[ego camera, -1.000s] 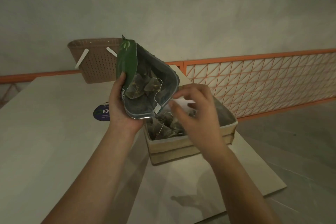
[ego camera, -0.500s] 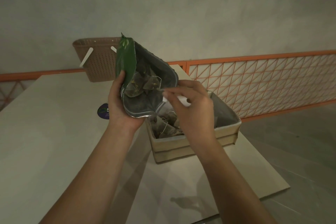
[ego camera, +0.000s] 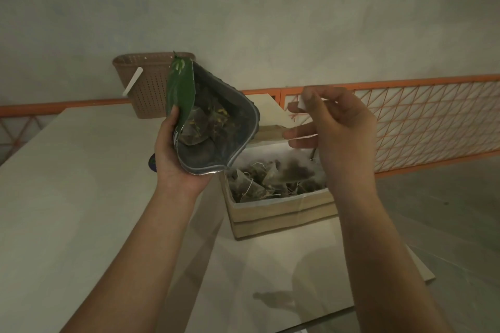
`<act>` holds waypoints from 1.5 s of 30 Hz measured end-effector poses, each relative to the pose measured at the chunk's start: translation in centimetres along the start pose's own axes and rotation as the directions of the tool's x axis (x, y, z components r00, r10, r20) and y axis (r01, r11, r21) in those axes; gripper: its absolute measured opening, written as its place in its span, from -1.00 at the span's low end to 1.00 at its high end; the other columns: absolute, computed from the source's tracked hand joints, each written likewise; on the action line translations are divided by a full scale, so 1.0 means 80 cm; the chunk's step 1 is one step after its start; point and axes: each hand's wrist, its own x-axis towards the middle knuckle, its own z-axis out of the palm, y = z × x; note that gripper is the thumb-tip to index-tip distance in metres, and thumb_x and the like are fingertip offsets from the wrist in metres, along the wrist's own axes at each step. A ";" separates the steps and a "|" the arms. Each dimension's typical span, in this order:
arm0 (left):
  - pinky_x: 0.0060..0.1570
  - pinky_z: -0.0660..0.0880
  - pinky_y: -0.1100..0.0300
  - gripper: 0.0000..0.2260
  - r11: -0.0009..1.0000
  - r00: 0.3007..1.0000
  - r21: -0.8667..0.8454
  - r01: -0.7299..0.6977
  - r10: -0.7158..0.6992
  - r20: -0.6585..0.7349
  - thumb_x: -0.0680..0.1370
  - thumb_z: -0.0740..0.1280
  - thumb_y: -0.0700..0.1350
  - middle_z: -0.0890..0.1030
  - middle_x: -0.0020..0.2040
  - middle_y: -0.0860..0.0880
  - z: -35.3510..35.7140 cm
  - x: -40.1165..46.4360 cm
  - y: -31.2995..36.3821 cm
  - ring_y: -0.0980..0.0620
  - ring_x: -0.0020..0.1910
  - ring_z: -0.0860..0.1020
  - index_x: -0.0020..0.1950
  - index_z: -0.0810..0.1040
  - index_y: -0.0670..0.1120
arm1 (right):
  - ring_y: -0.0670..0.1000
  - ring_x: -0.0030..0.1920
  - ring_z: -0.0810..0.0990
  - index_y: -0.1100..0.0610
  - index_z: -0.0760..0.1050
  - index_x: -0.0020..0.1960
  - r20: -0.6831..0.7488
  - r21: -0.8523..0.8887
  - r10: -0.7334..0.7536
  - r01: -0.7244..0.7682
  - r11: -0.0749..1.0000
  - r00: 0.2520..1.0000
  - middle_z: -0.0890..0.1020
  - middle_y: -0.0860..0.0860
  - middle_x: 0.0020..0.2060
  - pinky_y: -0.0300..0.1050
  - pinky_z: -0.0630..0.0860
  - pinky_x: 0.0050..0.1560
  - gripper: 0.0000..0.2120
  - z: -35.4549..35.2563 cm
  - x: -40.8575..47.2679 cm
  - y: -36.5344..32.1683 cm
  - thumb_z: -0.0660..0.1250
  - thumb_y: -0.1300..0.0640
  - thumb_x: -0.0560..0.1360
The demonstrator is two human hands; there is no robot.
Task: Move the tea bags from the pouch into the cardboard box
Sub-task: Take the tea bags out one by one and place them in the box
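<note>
Several tea bags (ego camera: pixel 259 181) already lie heaped in the cardboard box (ego camera: pixel 281 213); a few remain in the pouch (ego camera: pixel 216 127), at ten o'clock of the box and gripped by the left hand (ego camera: pixel 176 159). The right hand (ego camera: pixel 335 127), above the box, pinches a white tag (ego camera: pixel 301 103); its dangling bag (ego camera: pixel 295 171) is blurred.

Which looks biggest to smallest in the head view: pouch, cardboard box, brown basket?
1. Cardboard box
2. Pouch, close behind; it is held nearer the camera, so this order is unsure.
3. Brown basket, smallest as seen, though it stands farthest away and is partly hidden by the pouch.
</note>
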 end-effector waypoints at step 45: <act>0.28 0.51 -0.06 -0.50 0.999 0.998 0.035 -0.016 0.018 -0.065 0.62 0.21 0.16 0.50 0.46 -0.12 0.009 -0.018 0.012 -0.15 0.40 0.50 0.50 0.46 -0.03 | 0.14 0.38 0.22 0.11 0.48 0.33 0.574 -0.755 0.047 0.507 0.416 0.817 0.32 0.12 0.31 0.08 0.33 0.38 -0.59 0.142 0.006 0.051 0.28 -0.08 0.56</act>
